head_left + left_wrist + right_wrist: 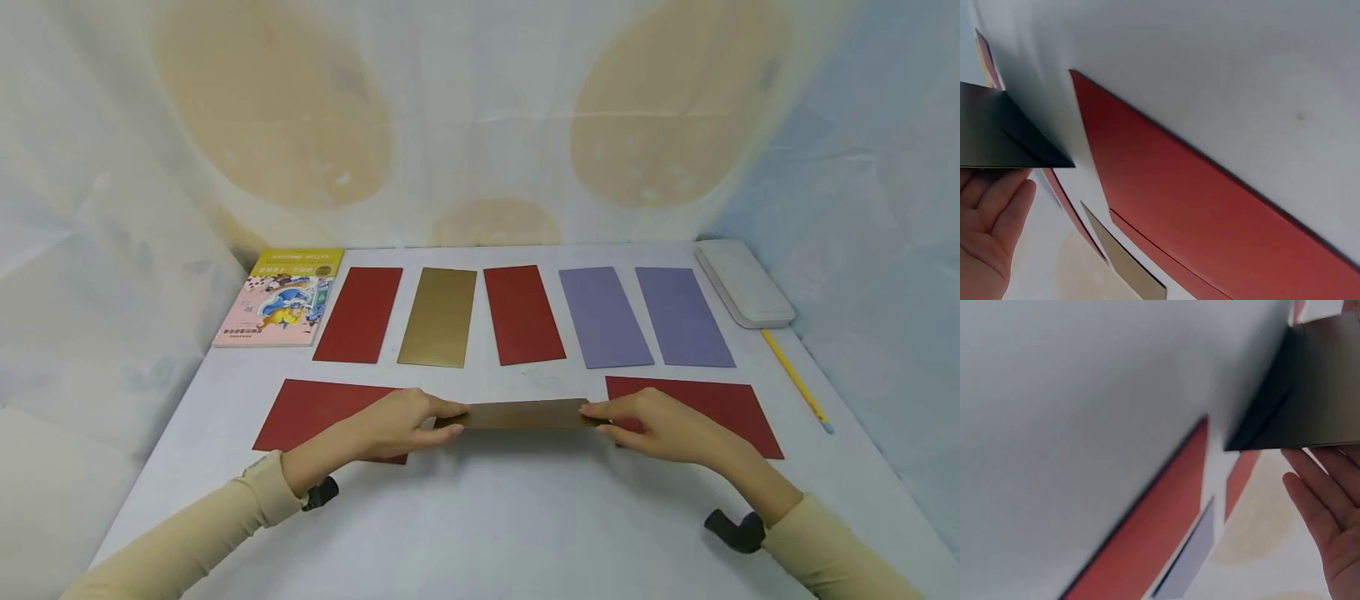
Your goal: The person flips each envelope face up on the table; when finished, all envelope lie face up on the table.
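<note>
Between two red cards on the tabletop [487, 533], the left red card [315, 408] and the right red card [708, 408], a brown card [525, 416] was held crosswise, its broad face tilted so that the head camera saw it as a narrow strip. A soft shadow lay on the white surface below it, so it looked lifted, though whether any edge touched down could not be told.

Each end was in a pinch: the left hand [408, 423] gripped one short side and the right hand [651, 427] the other, with the fingers drawn together to about the card's thickness and nothing else held.

It looked light and thin, yet stiff enough to span the space between the hands without visible sag. The faint sheen suggested a smooth, somewhat slippery surface, and the sharp corners seemed the likeliest parts to bend or crease. Squeezing the ends toward each other would probably bow it. The short ends seemed the right places to take hold, with a gentle, even pinch kept level on both sides. The gold card [438, 317], lying flat in the far row, would probably be harder to pick up, calling for a fingertip slipped under an edge.
</note>
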{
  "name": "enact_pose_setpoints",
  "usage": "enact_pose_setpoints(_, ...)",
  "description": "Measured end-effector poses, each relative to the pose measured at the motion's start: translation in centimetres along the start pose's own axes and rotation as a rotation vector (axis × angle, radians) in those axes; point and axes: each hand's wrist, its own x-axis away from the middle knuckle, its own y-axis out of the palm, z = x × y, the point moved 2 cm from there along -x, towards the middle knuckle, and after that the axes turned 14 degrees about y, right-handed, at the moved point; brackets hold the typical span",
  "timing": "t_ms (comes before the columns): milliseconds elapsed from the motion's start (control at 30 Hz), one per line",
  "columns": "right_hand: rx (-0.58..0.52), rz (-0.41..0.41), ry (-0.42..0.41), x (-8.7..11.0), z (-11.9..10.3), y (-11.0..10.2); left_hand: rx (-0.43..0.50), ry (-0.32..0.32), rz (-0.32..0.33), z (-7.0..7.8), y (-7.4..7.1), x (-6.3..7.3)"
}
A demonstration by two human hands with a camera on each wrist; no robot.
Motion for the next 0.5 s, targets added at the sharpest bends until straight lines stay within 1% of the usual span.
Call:
enact_pose_setpoints(67, -0.024, 0.016, -0.001, -0.1, 0.0, -0.5, 0.046, -0.005, 0.021, 0.1, -0.2, 0.0)
enact_pose_setpoints(133, -0.035, 0.036, 0.004, -0.3, 0.1, -0.9, 0.068, -0.021, 0.04, 0.2, -0.4, 0.0)
enact_pose_setpoints(200, -0.048, 0.05, 0.009, -0.5, 0.1, -1.2, 0.049, -0.02, 0.078, 0.3, -0.5, -0.1)
enact_pose_setpoints(233, -0.059, 0.059, 0.012, -0.7, 0.2, -1.3, 0.021, -0.008, 0.106, 0.4, -0.6, -0.1)
enact_pose_setpoints(300, -0.085, 0.075, 0.035, -1.0, 0.3, -1.6, -0.05, 0.029, 0.177, 0.5, -0.8, -0.3)
enact_pose_setpoints(367, -0.101, 0.098, 0.049, -1.5, 0.4, -1.7, -0.12, 0.089, 0.267, 0.6, -1.0, -0.4)
enact_pose_setpoints(433, -0.11, 0.119, 0.062, -1.9, 0.5, -1.9, -0.172, 0.154, 0.353, 0.5, -1.1, -0.6)
enact_pose_setpoints(500, -0.105, 0.125, 0.066, -2.4, 0.6, -2.0, -0.202, 0.207, 0.422, 0.4, -1.2, -0.7)
